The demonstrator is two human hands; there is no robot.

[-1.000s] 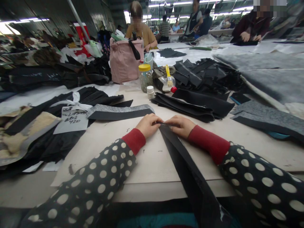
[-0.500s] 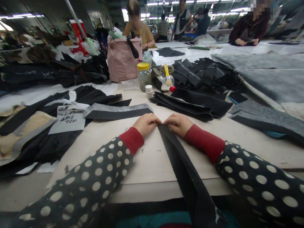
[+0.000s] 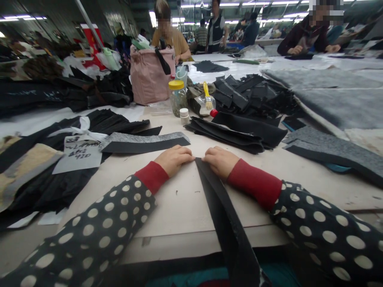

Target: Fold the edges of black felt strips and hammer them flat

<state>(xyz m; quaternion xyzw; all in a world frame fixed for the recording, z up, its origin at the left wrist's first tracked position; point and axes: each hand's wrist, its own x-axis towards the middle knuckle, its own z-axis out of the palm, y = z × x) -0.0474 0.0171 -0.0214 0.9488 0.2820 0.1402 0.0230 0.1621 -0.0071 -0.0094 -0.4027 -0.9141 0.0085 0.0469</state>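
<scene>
A long folded strip of black fabric [image 3: 229, 219] runs from between my hands down over the table's front edge toward me. My left hand [image 3: 176, 160] has its fingers pressed together, the tips at the left corner of the strip's far end. My right hand [image 3: 220, 161] pinches the same end from the other side, its fingers curled over the fabric. Just beyond my left hand lies a grey-and-black strip [image 3: 146, 142]. A stack of folded black pieces [image 3: 236, 131] rests beyond my right hand.
Tied black fabric with a handwritten tag [image 3: 78, 153] lies on the left. Ahead stand a yellow-lidded jar [image 3: 177, 99], a small white bottle [image 3: 184, 116], a yellow brush [image 3: 207, 95] and a pink bag [image 3: 152, 75]. Grey-and-black strips [image 3: 335, 153] lie right. Several people work farther back.
My hands have drawn a little apart, the left moving left, so more of the strip's far end shows between them. The view has shifted slightly.
</scene>
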